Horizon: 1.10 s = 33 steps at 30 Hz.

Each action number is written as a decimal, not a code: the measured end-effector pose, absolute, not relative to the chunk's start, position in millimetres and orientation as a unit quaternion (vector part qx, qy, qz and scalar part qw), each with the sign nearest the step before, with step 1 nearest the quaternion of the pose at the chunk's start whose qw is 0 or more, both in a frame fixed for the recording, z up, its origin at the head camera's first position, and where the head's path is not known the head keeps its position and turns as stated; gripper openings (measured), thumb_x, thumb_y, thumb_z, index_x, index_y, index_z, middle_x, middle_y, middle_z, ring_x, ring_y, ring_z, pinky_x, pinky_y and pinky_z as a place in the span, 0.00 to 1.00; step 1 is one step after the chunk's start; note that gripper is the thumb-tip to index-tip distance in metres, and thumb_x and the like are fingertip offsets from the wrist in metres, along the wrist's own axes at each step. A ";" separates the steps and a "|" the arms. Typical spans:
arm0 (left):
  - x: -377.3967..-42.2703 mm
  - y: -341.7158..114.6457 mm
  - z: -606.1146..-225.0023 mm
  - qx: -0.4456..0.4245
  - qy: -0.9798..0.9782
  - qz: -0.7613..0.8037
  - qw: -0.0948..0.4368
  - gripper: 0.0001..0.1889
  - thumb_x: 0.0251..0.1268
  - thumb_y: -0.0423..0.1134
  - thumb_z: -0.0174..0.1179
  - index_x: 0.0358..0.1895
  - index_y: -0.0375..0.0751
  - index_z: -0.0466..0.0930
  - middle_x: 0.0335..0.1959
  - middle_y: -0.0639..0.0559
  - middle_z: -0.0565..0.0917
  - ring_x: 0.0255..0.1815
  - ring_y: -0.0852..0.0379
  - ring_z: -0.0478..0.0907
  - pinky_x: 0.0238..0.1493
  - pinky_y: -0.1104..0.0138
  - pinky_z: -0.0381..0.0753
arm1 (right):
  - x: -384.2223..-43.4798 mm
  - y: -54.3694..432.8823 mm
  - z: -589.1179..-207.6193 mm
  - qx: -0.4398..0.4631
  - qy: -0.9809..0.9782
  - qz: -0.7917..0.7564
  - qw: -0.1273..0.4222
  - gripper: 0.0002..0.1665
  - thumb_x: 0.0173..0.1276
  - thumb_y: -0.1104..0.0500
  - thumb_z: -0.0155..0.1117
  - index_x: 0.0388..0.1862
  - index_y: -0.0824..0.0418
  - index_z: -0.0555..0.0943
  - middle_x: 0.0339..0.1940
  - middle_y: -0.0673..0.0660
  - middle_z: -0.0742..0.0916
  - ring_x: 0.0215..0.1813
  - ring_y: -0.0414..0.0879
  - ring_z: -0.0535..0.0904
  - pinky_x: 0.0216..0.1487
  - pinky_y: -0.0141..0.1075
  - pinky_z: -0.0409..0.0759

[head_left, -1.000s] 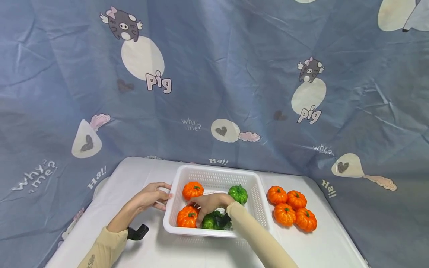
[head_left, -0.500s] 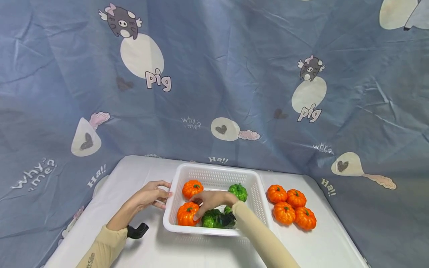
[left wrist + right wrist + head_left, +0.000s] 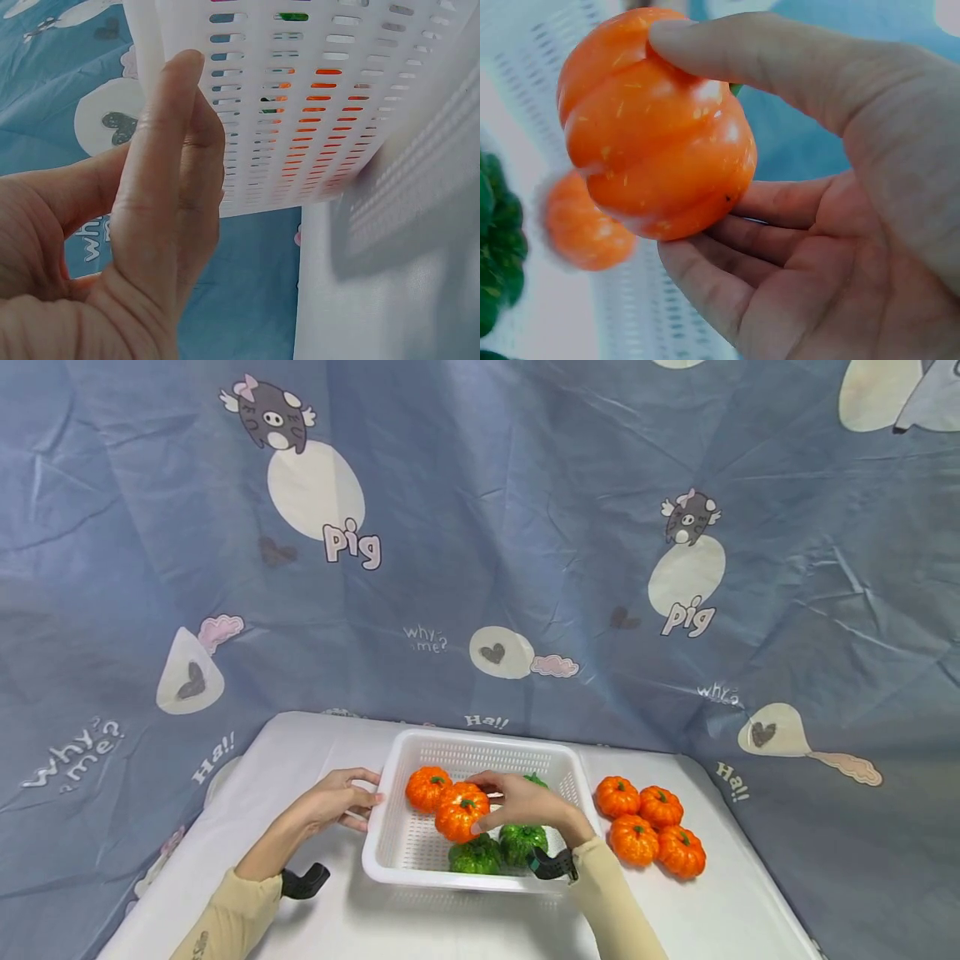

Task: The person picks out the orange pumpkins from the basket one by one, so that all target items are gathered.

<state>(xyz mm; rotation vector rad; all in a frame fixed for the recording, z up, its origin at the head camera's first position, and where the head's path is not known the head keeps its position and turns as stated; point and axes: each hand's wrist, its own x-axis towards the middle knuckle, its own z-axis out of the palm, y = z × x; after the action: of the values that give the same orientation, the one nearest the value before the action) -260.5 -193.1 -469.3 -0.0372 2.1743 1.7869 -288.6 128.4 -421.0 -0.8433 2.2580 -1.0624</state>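
In the head view my right hand pinches an orange toy pumpkin between thumb and fingers, raised inside a white perforated basket. The right wrist view shows that pumpkin close up, thumb on one side and fingertips on the other. Another orange pumpkin lies in the basket's back left. Green pumpkins sit at the front, beside it, and behind my right hand, mostly hidden. My left hand touches the basket's left side with fairly straight fingers; the left wrist view shows a fingertip against its rim.
Several orange pumpkins stand in a cluster on the white table, right of the basket. A blue printed curtain hangs behind and beside the table. Black straps with camera mounts sit at my wrists.
My right hand has lifted the orange pumpkin from the basket's front left corner and carried it up and to the right. The left hand stays at the basket's side.
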 end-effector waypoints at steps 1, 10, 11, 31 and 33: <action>-260.7 -192.9 -469.4 -0.014 0.763 0.626 0.163 0.23 0.61 0.34 0.63 0.58 0.30 0.70 0.34 0.42 0.85 0.31 0.53 0.84 0.31 0.59 0.89 | -286.5 135.0 -418.8 -0.308 0.828 -0.400 0.245 0.40 0.54 0.57 0.76 0.66 0.56 0.71 0.60 0.53 0.80 0.61 0.47 0.77 0.60 0.38 0.80; -261.6 -189.5 -471.8 -0.016 0.766 0.621 0.165 0.24 0.62 0.35 0.63 0.58 0.30 0.69 0.36 0.42 0.85 0.32 0.52 0.84 0.33 0.57 0.89 | -268.2 217.6 -405.9 -0.280 0.801 -0.486 0.210 0.41 0.59 0.58 0.72 0.70 0.57 0.65 0.64 0.59 0.76 0.64 0.52 0.73 0.59 0.35 0.80; -261.6 -189.4 -472.1 -0.016 0.765 0.622 0.165 0.24 0.62 0.35 0.63 0.58 0.30 0.69 0.36 0.42 0.85 0.32 0.52 0.84 0.33 0.57 0.89 | -266.7 229.4 -404.9 -0.279 0.796 -0.497 0.205 0.41 0.60 0.59 0.72 0.70 0.58 0.64 0.65 0.60 0.75 0.65 0.53 0.73 0.59 0.35 0.80; -261.7 -193.8 -471.3 -0.002 0.761 0.626 0.170 0.25 0.62 0.37 0.64 0.59 0.29 0.68 0.37 0.41 0.85 0.34 0.51 0.85 0.35 0.57 0.89 | -263.7 455.6 -449.2 0.045 0.864 -0.498 0.056 0.55 0.69 0.49 0.62 0.77 0.70 0.38 0.75 0.74 0.56 0.72 0.60 0.59 0.74 0.60 0.58; -261.3 -194.1 -471.2 -0.007 0.762 0.625 0.169 0.25 0.61 0.37 0.64 0.59 0.29 0.69 0.37 0.41 0.85 0.34 0.51 0.85 0.34 0.57 0.89 | -267.4 466.0 -458.3 0.083 0.857 -0.506 0.051 0.58 0.69 0.47 0.62 0.76 0.70 0.35 0.76 0.75 0.53 0.74 0.65 0.52 0.75 0.62 0.52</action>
<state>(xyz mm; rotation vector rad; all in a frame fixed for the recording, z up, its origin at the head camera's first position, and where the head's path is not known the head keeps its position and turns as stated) -261.3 -194.1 -471.2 -0.0200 2.1654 1.7769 -267.4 466.0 -458.3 0.2515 2.6091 -1.5396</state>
